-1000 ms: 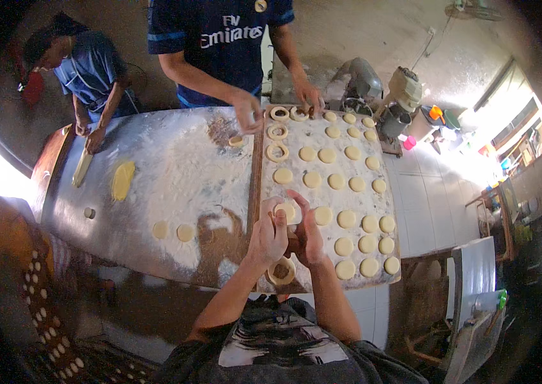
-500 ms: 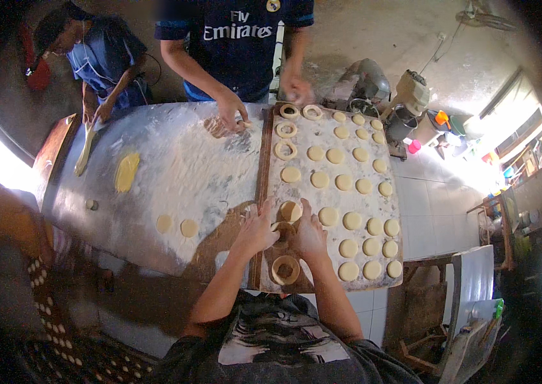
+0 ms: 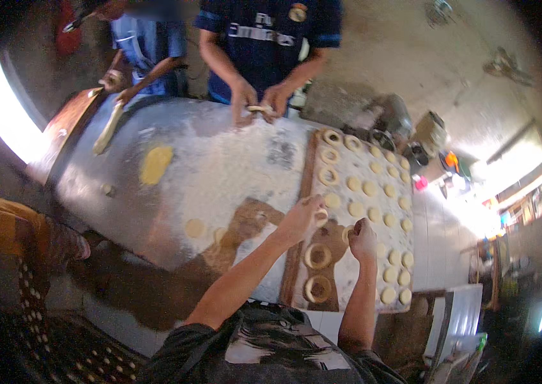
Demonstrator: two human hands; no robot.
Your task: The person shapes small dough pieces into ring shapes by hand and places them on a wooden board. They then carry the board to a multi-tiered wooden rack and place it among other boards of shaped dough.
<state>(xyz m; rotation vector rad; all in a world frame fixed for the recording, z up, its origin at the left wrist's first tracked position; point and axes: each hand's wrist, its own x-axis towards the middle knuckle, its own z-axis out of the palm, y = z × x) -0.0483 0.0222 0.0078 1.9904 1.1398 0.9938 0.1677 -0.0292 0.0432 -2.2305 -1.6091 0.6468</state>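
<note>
On the floured board (image 3: 299, 272), my left hand (image 3: 304, 221) pinches the edge of a pale piece of dough (image 3: 321, 219); fingers and blur partly hide its shape. To its right, my right hand (image 3: 363, 240) has its fingers closed on the rim of a dough disc (image 3: 347, 234). Below and between my hands lie two dough rings, an upper ring (image 3: 307, 257) and a lower ring (image 3: 308, 291). Rows of flat dough discs (image 3: 356, 209) cover the right part of the board, and more rings (image 3: 319, 176) line its far left side.
A floury metal table (image 3: 219, 160) adjoins the board on the left, holding a yellow patch (image 3: 156, 165) and a dough disc (image 3: 195, 228). Across it, one person's hands (image 3: 258, 105) hold a dough ring; another person grips a long dough strip (image 3: 109, 128). A bench stands lower right.
The view has shifted, moving the board rightward. A ring that was between my hands now lies on the board; my hands have moved farther up. The person opposite has brought both hands together around dough.
</note>
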